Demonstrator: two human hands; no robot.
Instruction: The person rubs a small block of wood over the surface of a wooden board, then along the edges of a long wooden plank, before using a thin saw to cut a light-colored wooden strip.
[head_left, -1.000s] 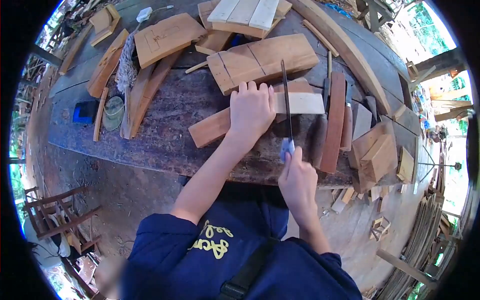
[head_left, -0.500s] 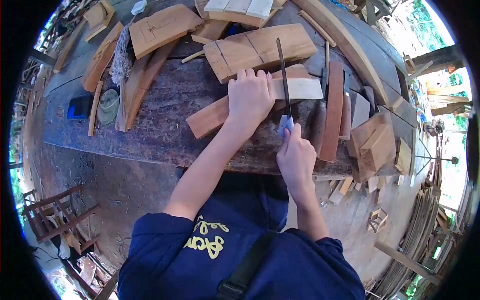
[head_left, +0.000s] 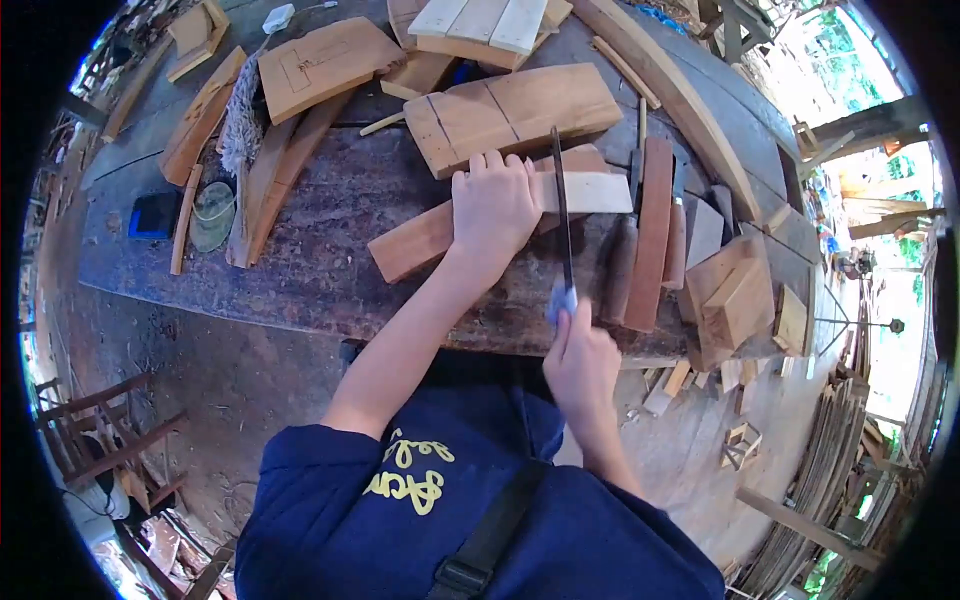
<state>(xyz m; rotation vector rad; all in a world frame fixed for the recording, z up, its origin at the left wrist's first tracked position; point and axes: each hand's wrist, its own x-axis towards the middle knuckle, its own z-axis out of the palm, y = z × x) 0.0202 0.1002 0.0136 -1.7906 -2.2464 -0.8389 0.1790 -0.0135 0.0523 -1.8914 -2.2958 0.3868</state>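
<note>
My left hand (head_left: pixel 494 208) is closed over a pale wood block (head_left: pixel 598 194), pressing it down across a reddish board (head_left: pixel 410 243) on the workbench. In my right hand (head_left: pixel 583 362), fingers wrapped round its light handle, is a handsaw (head_left: pixel 564 225). Seen nearly edge-on, the dark blade points away from me and crosses the pale block just right of my left hand. Behind my left fingers lies a thick plank (head_left: pixel 545 105) with dark pencil lines across it.
On the right of the workbench (head_left: pixel 300 285) lie a long reddish strip (head_left: pixel 652 235), wooden-handled tools (head_left: pixel 620 270) and a chunky block (head_left: pixel 735 300). A curved beam (head_left: pixel 690 110) runs behind them. At left are a dark phone-like object (head_left: pixel 155 216), a round clear lid (head_left: pixel 212 215) and a frayed brush (head_left: pixel 240 130).
My right hand has drawn the saw back toward me, and the blade's tip sits nearer the block. My left hand keeps its place on the block; the whole view has shifted slightly.
</note>
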